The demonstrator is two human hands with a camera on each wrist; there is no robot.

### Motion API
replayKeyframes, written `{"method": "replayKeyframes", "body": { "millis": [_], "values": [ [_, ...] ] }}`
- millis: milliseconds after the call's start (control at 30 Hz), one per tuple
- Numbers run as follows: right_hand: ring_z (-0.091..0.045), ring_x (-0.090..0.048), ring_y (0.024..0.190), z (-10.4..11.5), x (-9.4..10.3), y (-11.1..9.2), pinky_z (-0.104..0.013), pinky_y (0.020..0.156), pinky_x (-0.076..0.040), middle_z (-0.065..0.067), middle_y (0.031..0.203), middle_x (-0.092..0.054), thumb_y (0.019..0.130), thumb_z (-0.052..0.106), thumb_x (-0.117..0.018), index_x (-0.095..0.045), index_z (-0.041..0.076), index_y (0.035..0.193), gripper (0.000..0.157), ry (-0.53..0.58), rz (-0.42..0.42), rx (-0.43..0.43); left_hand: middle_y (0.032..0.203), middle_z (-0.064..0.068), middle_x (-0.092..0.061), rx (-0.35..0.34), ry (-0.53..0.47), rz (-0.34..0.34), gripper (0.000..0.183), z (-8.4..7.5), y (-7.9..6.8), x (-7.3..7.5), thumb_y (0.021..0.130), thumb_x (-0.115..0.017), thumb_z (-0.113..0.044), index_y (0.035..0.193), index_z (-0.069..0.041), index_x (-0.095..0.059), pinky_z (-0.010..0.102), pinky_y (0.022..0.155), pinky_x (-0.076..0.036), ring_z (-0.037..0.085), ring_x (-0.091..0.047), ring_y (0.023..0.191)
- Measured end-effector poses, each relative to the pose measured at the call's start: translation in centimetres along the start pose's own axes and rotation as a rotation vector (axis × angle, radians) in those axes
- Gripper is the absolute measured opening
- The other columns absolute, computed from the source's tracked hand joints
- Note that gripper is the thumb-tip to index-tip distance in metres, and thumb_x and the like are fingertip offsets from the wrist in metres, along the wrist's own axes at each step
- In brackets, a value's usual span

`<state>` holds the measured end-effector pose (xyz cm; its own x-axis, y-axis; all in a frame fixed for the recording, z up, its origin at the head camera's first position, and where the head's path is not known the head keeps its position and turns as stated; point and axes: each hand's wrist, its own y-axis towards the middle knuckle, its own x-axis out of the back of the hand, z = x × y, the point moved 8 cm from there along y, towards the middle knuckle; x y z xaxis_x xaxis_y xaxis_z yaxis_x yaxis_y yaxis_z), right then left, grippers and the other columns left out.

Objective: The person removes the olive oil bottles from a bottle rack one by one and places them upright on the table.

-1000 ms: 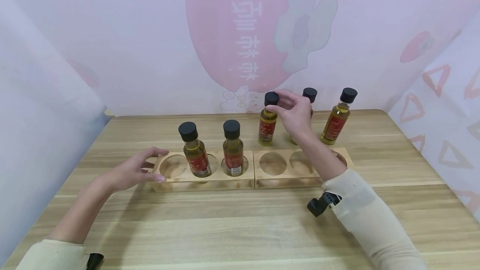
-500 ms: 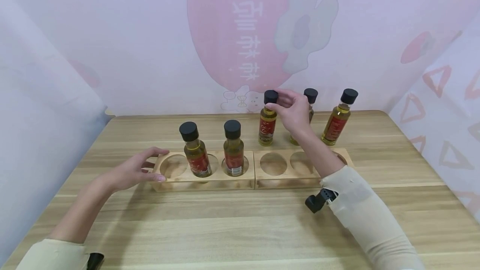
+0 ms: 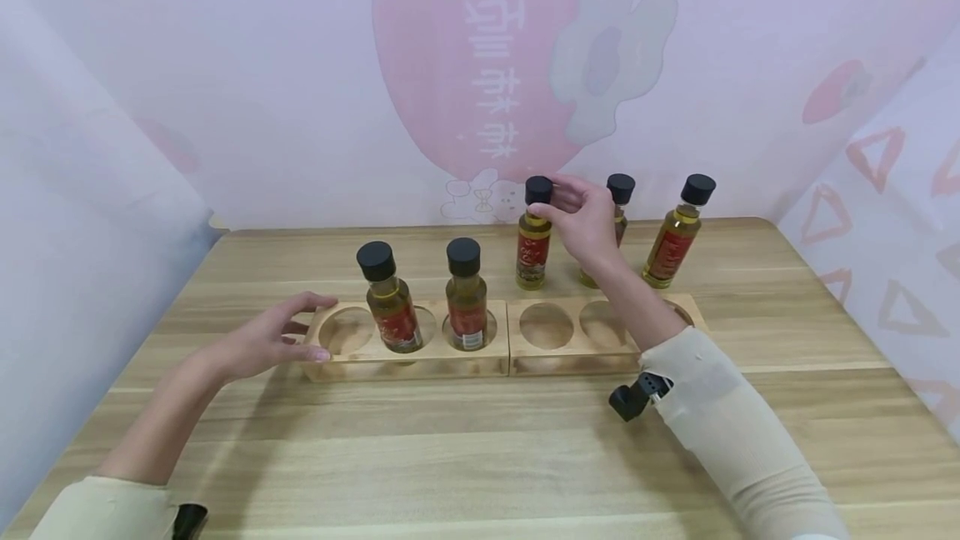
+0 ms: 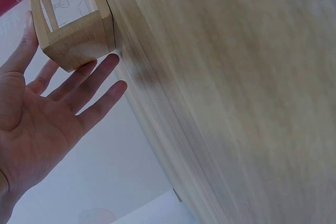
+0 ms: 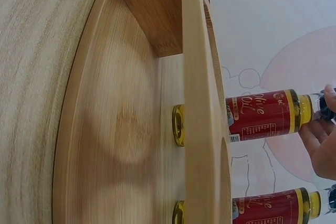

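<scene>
Hands touch rack edge and rear bottle, table stretching in front.

Place: a tabletop nook screened off with sheeting, more like a set-up booth than a kitchen; what building I am in, I cannot tell.
Backdrop: pale, just behind my table, printed with a large pink shape, a greyish flower and characters.
Right side panel: pale too, with reddish triangle outlines.
Left side panel: whitish.
Table: wood-grained, rounded far corners.
</scene>
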<state>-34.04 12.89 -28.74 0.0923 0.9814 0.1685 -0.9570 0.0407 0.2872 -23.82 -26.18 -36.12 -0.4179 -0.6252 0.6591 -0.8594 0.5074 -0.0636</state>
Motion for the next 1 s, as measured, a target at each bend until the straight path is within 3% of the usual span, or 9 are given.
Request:
{"method": "replayKeyframes", "body": {
  "millis": [533, 1000],
  "values": [
    [-0.031, -0.068, 0.120, -0.09, -0.12, 0.25, -0.035, 0.102, -0.056, -0.021, 0.131, -0.069, 0.090, 0.005, -0.081, -0.064, 0.000, 0.138, 0.051, -0.007, 0.033, 0.008, 0.153, 0.036, -0.038, -0.002, 0.002, 0.000, 0.068, 0.43, 0.20, -0.04, 0.094, -0.076, -0.008, 0.147, 0.012, -0.039, 0.067, 0.100, -0.050, 0.062, -0.052, 0.123],
    [-0.031, -0.061, 0.131, 0.75, -0.18, -0.27, -0.037, 0.110, -0.051, -0.018, 0.147, -0.059, 0.090, 0.007, -0.081, -0.053, 0.007, 0.151, 0.067, -0.024, 0.094, 0.033, 0.153, 0.037, -0.038, 0.001, 0.009, 0.003, 0.070, 0.57, 0.28, -0.02, 0.094, -0.077, -0.010, 0.148, 0.012, -0.038, 0.068, 0.100, -0.050, 0.062, -0.052, 0.123]
  ]
}}
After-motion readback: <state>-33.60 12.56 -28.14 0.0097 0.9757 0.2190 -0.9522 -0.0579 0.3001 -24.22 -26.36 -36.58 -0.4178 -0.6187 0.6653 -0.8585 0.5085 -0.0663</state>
